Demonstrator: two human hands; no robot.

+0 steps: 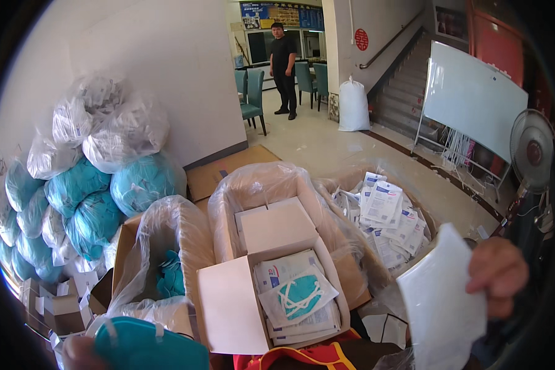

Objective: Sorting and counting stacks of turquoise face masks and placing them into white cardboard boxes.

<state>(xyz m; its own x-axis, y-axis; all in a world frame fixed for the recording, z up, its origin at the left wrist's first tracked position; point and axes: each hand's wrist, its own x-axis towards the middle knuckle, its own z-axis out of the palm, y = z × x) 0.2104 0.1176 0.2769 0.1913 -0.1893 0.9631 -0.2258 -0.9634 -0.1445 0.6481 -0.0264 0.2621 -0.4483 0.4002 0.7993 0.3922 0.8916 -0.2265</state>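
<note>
At the lower left, my left hand [80,353] is closed on a teal cup-shaped face mask [148,346], which the lower picture edge partly cuts off. Over at the right, my right hand [498,274] pinches a white flat pouch [441,302] by its side; whether anything is inside it, I cannot tell. Between my hands stands an open cardboard box [231,308] with its flaps spread. White printed packets [280,268] lie stacked in it. On top of them rests a see-through packet [299,297] showing a teal mask and white straps.
A plastic-lined carton [132,246] at left holds loose teal masks [171,274]. Another lined carton [228,185] stands behind the box. White packets fill a carton [435,225] at right. Bulging bags [92,216] line the wall. A person [283,68] stands in the background; a fan [531,151] is far right.
</note>
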